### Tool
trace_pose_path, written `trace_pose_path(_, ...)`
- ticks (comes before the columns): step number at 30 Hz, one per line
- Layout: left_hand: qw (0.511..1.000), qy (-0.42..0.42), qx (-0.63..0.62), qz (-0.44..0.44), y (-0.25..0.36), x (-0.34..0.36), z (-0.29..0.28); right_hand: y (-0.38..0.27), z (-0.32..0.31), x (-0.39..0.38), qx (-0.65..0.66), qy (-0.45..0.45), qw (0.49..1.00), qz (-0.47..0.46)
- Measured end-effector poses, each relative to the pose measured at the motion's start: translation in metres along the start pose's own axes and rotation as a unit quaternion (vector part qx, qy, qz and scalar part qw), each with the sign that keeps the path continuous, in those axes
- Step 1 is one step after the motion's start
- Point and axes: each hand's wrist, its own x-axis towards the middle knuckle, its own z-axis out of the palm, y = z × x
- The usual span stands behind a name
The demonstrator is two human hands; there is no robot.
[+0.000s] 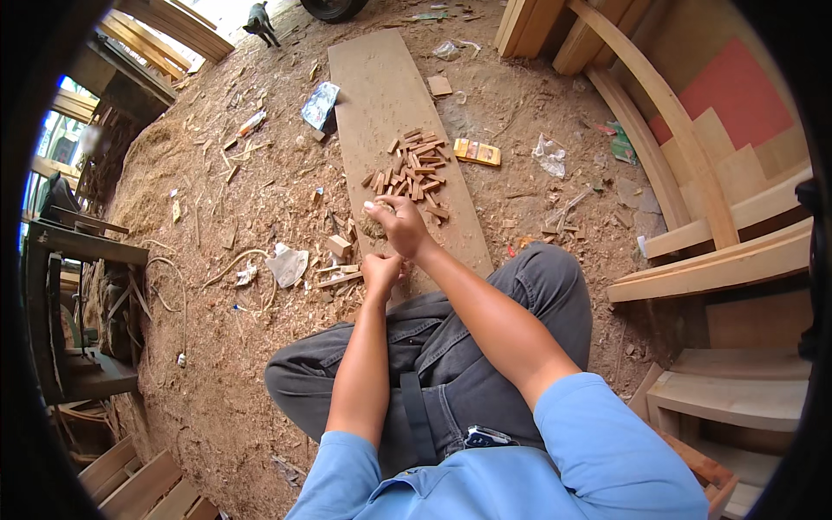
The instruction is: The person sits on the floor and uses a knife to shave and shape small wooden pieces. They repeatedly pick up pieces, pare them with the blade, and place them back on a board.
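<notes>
I sit cross-legged before a long flat board (368,78) that runs away from me along the ground. A loose pile of small reddish-brown wood blocks (414,169) lies on it, just beyond my hands. My right hand (401,228) is closed above the board's near part, its fingers curled; a rough brownish patch shows beside them, too unclear to name. Closer to my lap, my left hand (380,273) is closed like a fist by the board's left edge. What either hand grips, if anything, is hidden.
Wood offcuts (339,247) and a crumpled white scrap (287,264) lie left of my hands. A yellow packet (477,152) rests right of the board. Curved wooden frames (706,173) stand at the right. A dark animal (260,23) is far off at the upper left.
</notes>
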Motion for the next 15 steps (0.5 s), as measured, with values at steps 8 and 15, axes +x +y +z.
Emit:
trace_pose_path(8, 1.0, 0.007, -0.024, 0.004, 0.004, -0.007, 0.0, 0.001, -0.002, 0.002, -0.003, -0.037, 0.999, 0.028)
trace_pose_path(15, 0.999, 0.039, 0.033, -0.006, -0.008, 0.009, 0.001, 0.006, 0.0, -0.004, -0.064, -0.015, 0.997, 0.044)
